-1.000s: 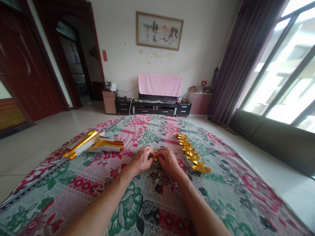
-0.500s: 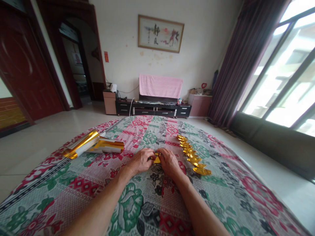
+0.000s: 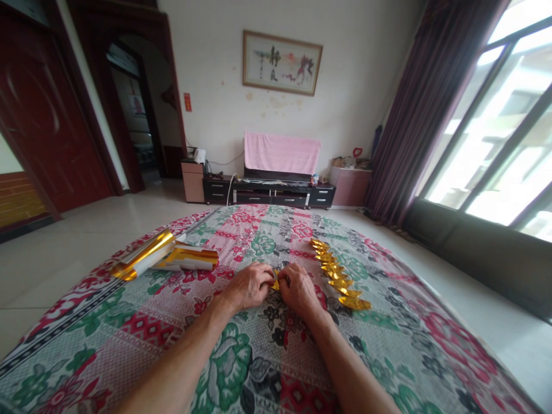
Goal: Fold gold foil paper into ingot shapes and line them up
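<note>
Between my two hands is a small piece of gold foil paper [image 3: 275, 282], mostly covered by the fingers. My left hand [image 3: 252, 284] pinches its left side with curled fingers. On the other side, my right hand [image 3: 297, 287] grips the right edge, thumb and fingertips pressed together. Both hands rest low over the patterned cloth [image 3: 224, 356]. To the right, a slanting row of several folded gold paper ingots [image 3: 340, 283] runs away from me, the nearest one beside my right wrist.
Curled gold foil sheets with white backs [image 3: 149, 256] lie on the left of the cloth. The round table edge curves around the far side. Beyond it stand a low black cabinet [image 3: 254, 192], a screen under a pink towel [image 3: 282, 152] and a purple curtain [image 3: 418, 115].
My fingers have drawn closer together around the foil paper, and less of its gold surface shows. The row of ingots and the curled sheets stay where they were.
</note>
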The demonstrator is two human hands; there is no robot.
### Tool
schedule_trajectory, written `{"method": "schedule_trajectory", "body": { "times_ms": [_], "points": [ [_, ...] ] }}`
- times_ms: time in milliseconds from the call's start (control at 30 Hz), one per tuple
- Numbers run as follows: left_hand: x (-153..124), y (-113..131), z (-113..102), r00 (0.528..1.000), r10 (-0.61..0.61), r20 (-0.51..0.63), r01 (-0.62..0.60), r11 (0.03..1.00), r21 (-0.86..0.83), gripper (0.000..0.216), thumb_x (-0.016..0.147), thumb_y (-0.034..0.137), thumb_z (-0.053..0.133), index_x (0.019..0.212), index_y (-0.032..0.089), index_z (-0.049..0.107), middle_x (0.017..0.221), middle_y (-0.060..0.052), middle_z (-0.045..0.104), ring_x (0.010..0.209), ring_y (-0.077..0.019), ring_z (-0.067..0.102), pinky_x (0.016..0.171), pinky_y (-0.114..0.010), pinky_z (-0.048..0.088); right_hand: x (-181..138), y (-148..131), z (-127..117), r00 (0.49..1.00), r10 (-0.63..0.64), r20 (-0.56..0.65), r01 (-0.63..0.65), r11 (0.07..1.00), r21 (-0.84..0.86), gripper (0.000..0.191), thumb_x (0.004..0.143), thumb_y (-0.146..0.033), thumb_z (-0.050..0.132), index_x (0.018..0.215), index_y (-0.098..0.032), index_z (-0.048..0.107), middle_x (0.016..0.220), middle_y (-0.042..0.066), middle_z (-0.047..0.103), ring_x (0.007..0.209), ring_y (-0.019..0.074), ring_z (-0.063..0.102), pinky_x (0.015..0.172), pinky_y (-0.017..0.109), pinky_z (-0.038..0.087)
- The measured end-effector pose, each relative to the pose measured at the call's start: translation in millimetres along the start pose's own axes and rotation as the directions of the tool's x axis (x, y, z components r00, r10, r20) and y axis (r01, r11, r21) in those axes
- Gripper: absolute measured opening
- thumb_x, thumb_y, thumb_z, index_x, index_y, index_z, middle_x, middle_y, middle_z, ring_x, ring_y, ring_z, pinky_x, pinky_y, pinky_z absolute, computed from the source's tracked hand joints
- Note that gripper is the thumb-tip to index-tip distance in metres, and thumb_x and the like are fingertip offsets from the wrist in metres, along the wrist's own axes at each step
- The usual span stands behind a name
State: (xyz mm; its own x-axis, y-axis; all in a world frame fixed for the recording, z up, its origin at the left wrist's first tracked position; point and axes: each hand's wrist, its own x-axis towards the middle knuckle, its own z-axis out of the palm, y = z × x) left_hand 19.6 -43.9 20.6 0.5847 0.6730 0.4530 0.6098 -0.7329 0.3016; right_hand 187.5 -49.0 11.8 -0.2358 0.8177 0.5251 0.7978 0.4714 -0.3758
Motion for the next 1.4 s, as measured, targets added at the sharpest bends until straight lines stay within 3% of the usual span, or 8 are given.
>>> {"method": "schedule_trajectory", "body": {
  "times_ms": [233,467,600,833,1000,1200,1400],
  "points": [
    [1.3,2.9,-0.3,0.998,0.043,0.038,-0.043,0.999,-0.016,0.024,0.076,0.011,0.045,0.080,0.020,0.067,0.088,-0.004,0.063,0.089,-0.0161,0.055,0.085,-0.028,0.043,-0.5,3.2,-0.3,1.000,-0.003,-0.010,0.002,1.000,-0.023,0.016,0.075,-0.010,0.048,0.072,-0.018,0.061,0.075,0.003,0.057,0.076,0.0142,0.052,0.071,0.023,0.037],
    [1.6,8.8,-3.4,0.992,0.076,0.101,-0.091,0.984,0.150,0.024,0.081,0.013,0.041,0.083,0.019,0.063,0.083,-0.005,0.061,0.085,-0.0175,0.054,0.081,-0.029,0.042,-0.4,-2.0,-7.9,1.000,0.025,0.018,-0.024,0.998,-0.050,0.017,0.077,-0.015,0.048,0.070,-0.019,0.063,0.071,0.002,0.056,0.069,0.0131,0.052,0.063,0.022,0.035],
    [0.5,5.3,-0.5,0.995,0.060,0.078,-0.075,0.977,0.201,0.023,0.083,0.014,0.039,0.084,0.019,0.062,0.082,-0.005,0.060,0.082,-0.0178,0.053,0.077,-0.029,0.042,-0.8,-2.5,-10.1,0.999,0.039,0.027,-0.037,0.998,-0.041,0.016,0.077,-0.016,0.049,0.073,-0.020,0.064,0.071,0.002,0.057,0.068,0.0128,0.052,0.063,0.021,0.035],
    [-0.4,0.9,0.4,0.996,0.077,0.049,-0.081,0.991,0.102,0.026,0.077,0.007,0.042,0.086,0.020,0.063,0.084,-0.004,0.060,0.085,-0.0167,0.053,0.081,-0.028,0.040,-1.4,4.7,-8.4,0.999,0.023,0.040,-0.023,1.000,0.009,0.016,0.077,-0.016,0.050,0.077,-0.021,0.066,0.071,0.001,0.056,0.069,0.0127,0.053,0.064,0.020,0.037],
    [0.6,2.1,-0.6,0.997,0.063,0.052,-0.069,0.992,0.106,0.024,0.080,0.009,0.041,0.083,0.018,0.063,0.083,-0.005,0.059,0.086,-0.0168,0.052,0.079,-0.028,0.040,-0.9,5.0,-10.7,0.999,-0.018,0.027,0.017,0.999,0.033,0.014,0.077,-0.015,0.051,0.079,-0.020,0.064,0.080,0.003,0.056,0.077,0.0132,0.053,0.070,0.021,0.038],
    [1.8,1.5,2.4,0.994,0.061,0.093,-0.078,0.980,0.185,0.024,0.084,0.014,0.038,0.081,0.018,0.061,0.079,-0.004,0.059,0.082,-0.0160,0.052,0.078,-0.028,0.040,-1.4,7.7,-13.3,0.992,-0.060,0.114,0.055,0.997,0.045,0.017,0.079,-0.015,0.048,0.074,-0.019,0.064,0.072,0.001,0.055,0.071,0.0123,0.053,0.068,0.021,0.038],
    [0.7,3.1,2.4,0.993,0.067,0.096,-0.086,0.974,0.210,0.024,0.086,0.017,0.037,0.086,0.018,0.061,0.081,-0.003,0.060,0.083,-0.0157,0.052,0.079,-0.027,0.041,-4.0,10.1,-21.2,0.977,-0.143,0.159,0.120,0.982,0.148,0.024,0.074,-0.009,0.049,0.082,-0.021,0.067,0.083,0.002,0.058,0.082,0.0135,0.054,0.077,0.023,0.039]
  ]
}}
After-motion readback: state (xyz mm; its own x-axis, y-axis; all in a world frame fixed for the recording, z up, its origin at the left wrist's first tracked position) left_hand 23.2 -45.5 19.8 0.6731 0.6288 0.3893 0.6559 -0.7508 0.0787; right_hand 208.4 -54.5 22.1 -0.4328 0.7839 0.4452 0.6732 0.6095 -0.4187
